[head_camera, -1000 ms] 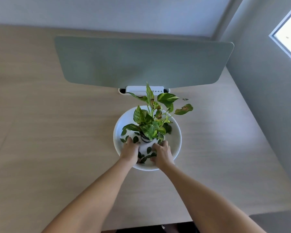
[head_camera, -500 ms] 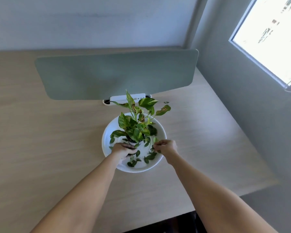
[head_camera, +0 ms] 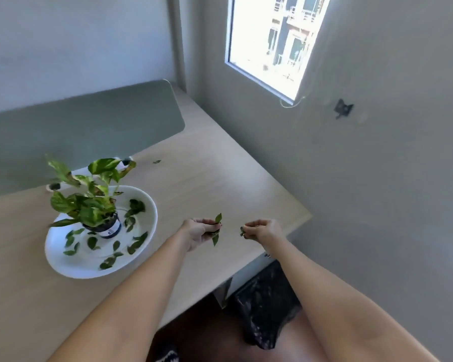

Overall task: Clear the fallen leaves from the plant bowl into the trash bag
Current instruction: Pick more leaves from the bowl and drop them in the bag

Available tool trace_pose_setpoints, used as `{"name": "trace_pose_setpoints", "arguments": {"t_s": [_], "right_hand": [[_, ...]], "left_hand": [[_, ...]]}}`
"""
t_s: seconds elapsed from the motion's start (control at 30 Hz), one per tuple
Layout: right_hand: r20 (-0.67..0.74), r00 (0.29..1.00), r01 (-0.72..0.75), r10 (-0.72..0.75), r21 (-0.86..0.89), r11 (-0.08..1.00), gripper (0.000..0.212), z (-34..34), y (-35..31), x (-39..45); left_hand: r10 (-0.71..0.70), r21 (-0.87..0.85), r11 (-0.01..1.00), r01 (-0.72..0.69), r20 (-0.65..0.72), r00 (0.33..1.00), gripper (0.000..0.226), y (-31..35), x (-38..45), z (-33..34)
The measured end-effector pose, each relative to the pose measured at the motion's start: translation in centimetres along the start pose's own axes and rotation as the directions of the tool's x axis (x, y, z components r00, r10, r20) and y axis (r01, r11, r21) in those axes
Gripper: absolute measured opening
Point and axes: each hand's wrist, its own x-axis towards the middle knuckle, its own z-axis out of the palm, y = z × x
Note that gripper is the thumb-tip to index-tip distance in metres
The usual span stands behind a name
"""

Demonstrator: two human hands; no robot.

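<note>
A white plant bowl sits on the wooden desk at the left, with a small potted plant standing in it. Several dark fallen leaves lie scattered on the bowl's floor. My left hand hovers over the desk to the right of the bowl, shut on a few green leaves. My right hand is further right near the desk's corner, pinching a small leaf. A black trash bag stands on the floor below the desk's right edge, under my right forearm.
A grey-green divider panel stands behind the bowl. One stray leaf lies on the desk near the panel. A grey wall with a window runs along the desk's right side.
Both hands have lifted out of the bowl with leaves in them and moved right toward the desk corner. The view has swung right, bringing the trash bag into sight.
</note>
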Motion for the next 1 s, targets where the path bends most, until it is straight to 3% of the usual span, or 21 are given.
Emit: {"name": "trace_pose_setpoints", "arguments": {"t_s": [0.2,0.33,0.53,0.67,0.8,1.0], "right_hand": [[-0.187,0.978,-0.077,0.093,0.088,0.993,0.013,-11.5,4.8,-1.7],[-0.238,0.949,-0.178,0.206,0.135,0.975,0.014,-15.5,9.3,-1.4],[-0.320,0.875,-0.315,0.362,0.191,0.930,0.013,-17.6,17.1,1.5],[-0.327,0.848,-0.361,0.418,0.221,0.906,0.011,-17.7,20.9,3.6],[-0.318,0.844,-0.378,0.433,0.220,0.899,0.030,-17.6,22.5,5.2],[-0.348,0.833,-0.393,0.431,0.178,0.902,0.035,-17.5,21.4,5.4]], "left_hand": [[-0.109,0.168,0.981,0.092,0.096,0.989,0.018,-7.6,1.4,11.4],[-0.229,0.263,0.944,0.201,0.081,0.970,0.019,-13.1,3.2,14.7],[-0.354,0.307,0.885,0.349,-0.041,0.934,0.015,-19.7,8.4,14.8],[-0.385,0.319,0.866,0.386,-0.068,0.920,0.035,-22.5,11.1,14.5],[-0.399,0.397,0.821,0.410,-0.115,0.910,0.040,-23.4,13.0,13.7],[-0.398,0.421,0.806,0.415,-0.134,0.908,0.042,-22.4,12.7,13.2]]}}
